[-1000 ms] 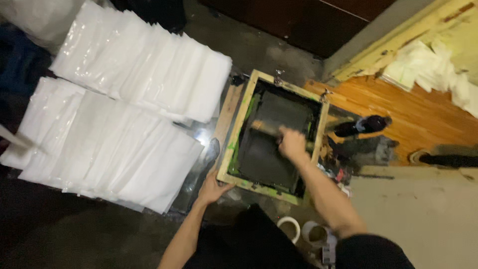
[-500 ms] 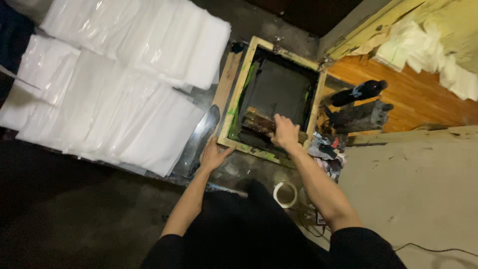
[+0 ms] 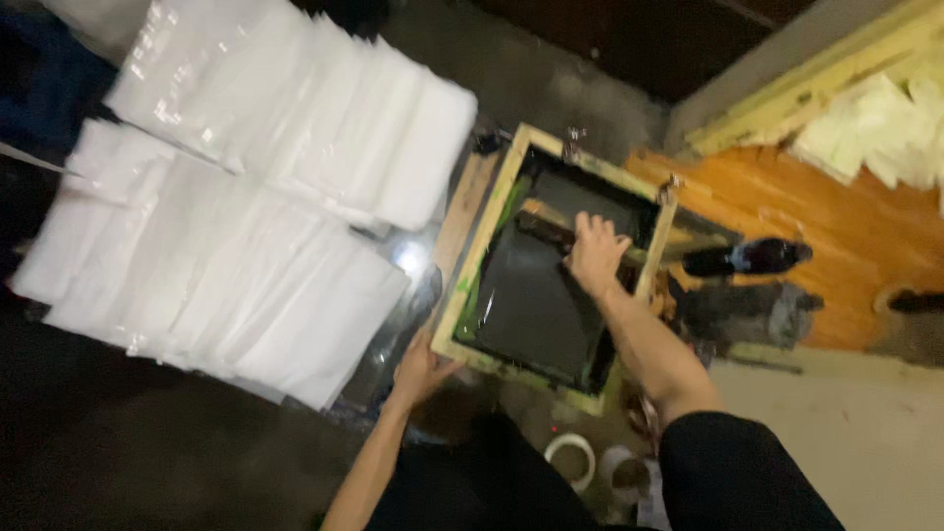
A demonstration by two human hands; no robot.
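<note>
A wooden screen-printing frame [image 3: 489, 221] with a dark inked mesh [image 3: 531, 305] lies flat in front of me. My right hand [image 3: 595, 254] grips a wooden squeegee [image 3: 543, 225] lying across the far part of the mesh. At the frame's near left corner, my left hand [image 3: 421, 369] rests on the wooden edge and holds it down. Green ink smears run along the frame's left inner side.
Two rows of overlapping white plastic bags [image 3: 226, 226] cover the surface to the left. A dark bottle [image 3: 747, 259] lies on an orange wooden board [image 3: 836, 216] at the right. A roll of white tape [image 3: 572, 460] sits near my body. Pale sheets [image 3: 875, 123] are piled at the far right.
My right hand has pushed the squeegee from the frame's near end back to its far end. The left hand stays on the near corner. The camera has shifted.
</note>
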